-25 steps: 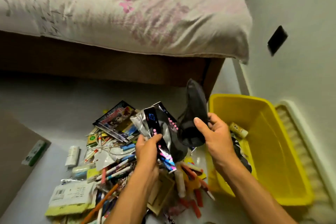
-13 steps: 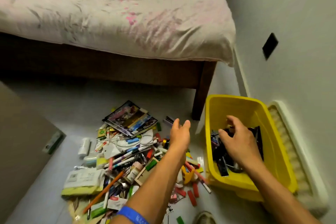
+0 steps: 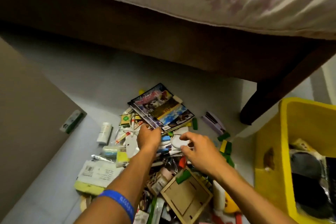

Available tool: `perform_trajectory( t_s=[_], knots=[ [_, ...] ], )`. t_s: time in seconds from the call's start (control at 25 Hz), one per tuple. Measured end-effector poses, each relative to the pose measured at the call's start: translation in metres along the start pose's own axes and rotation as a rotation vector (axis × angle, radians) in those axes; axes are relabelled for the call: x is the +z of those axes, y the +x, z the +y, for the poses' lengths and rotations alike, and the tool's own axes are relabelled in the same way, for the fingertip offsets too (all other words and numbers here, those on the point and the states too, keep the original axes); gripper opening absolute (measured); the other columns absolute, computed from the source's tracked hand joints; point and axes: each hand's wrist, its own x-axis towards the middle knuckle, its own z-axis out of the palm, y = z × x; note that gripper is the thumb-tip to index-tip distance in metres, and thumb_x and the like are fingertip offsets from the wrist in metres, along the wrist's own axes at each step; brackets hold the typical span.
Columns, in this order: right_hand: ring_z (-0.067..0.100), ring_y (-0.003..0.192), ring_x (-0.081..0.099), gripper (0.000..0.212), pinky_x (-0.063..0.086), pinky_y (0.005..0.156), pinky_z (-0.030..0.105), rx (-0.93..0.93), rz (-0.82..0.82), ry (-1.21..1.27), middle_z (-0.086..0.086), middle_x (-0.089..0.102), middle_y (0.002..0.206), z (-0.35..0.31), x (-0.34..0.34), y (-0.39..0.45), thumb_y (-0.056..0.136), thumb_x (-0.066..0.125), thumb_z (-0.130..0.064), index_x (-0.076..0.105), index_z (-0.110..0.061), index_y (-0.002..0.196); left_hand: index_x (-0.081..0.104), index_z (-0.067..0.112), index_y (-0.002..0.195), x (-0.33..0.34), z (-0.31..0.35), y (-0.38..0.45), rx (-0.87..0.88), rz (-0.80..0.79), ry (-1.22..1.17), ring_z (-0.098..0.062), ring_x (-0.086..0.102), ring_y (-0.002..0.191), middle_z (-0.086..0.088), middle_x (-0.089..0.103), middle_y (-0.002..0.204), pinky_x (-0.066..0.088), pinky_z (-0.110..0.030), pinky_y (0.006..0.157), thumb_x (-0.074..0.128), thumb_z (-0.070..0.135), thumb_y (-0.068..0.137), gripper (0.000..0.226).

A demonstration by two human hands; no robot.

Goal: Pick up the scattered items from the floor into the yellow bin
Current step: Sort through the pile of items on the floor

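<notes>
Now a person is crouching over a heap of scattered items (image 3: 158, 165) on the floor (image 3: 101, 82), beside a bed (image 3: 200, 5). Both bare arms are reaching forward into the pile. Their left hand (image 3: 148, 137), with a blue wristband (image 3: 118, 203) on that arm, is pinching the near corner of a stack of magazines (image 3: 161, 108), thumb and fingers (image 3: 156, 129) closing on its lower left edge. That stack is lying flat at the far end of the heap, its long axis running diagonally from upper left to lower right, so it is stretching away from the gripping hand toward the bed leg (image 3: 269, 96).

Their right hand (image 3: 201, 149) is hovering just beside it over a round white object (image 3: 179, 141), fingers loosely curled and spread, holding nothing that I can make out; whether the fingertips are touching it is unclear.

Off at the right edge, well apart from the magazines, the yellow bin (image 3: 269, 178) is sitting on the floor, already holding some dark things. Judging by this, the magazines are going to have to travel rightward across the heap, and the left hand is the one already on them, though the right is nearer the bin.
</notes>
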Motion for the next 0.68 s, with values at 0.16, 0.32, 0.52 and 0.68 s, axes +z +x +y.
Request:
perform_trajectory(
  t_s=[0.16,0.32,0.52,0.68],
  knots=[
    [-0.007,0.091,0.054,0.028,0.036,0.073,0.005,-0.006,-0.006,0.022,-0.014,0.063,0.122,0.017,0.015,0.002,0.093,0.056,-0.036,0.061,-0.035,0.120,0.057,0.010,0.110,0.024,0.007,0.039,-0.139,-0.043,-0.050,-0.033,0.064,0.094,-0.011,0.066,0.110,0.055,-0.040,0.084,0.085,0.033,0.071,0.053],
    [-0.006,0.088,0.054,0.021,0.037,0.073,0.007,0.023,0.043,0.058,-0.019,0.063,0.106,0.027,0.013,-0.005,0.092,0.059,-0.033,0.065,-0.035,0.112,0.058,0.002,0.093,0.022,0.016,0.036,-0.202,-0.124,-0.227,-0.026,0.064,0.063,-0.018,0.068,0.091,0.054,-0.030,0.047,0.080,0.004,0.067,0.034],
    [-0.005,0.073,0.062,0.017,0.046,0.063,0.011,0.091,0.103,0.166,-0.022,0.068,0.084,0.019,0.000,-0.025,0.089,0.063,-0.025,0.067,-0.042,0.088,0.056,0.016,0.103,-0.042,-0.003,-0.027,-0.195,-0.201,-0.344,-0.027,0.070,0.079,-0.010,0.067,0.099,0.057,-0.033,0.051,0.059,0.015,0.086,0.018],
    [-0.004,0.076,0.064,0.011,0.054,0.073,0.024,0.150,0.102,0.241,-0.016,0.070,0.099,-0.003,-0.011,-0.044,0.088,0.066,-0.028,0.066,-0.038,0.090,0.050,0.026,0.099,-0.100,-0.007,-0.097,0.094,-0.150,-0.269,-0.024,0.073,0.075,-0.007,0.068,0.099,0.058,-0.031,0.052,0.050,0.020,0.096,0.007]
  ],
)
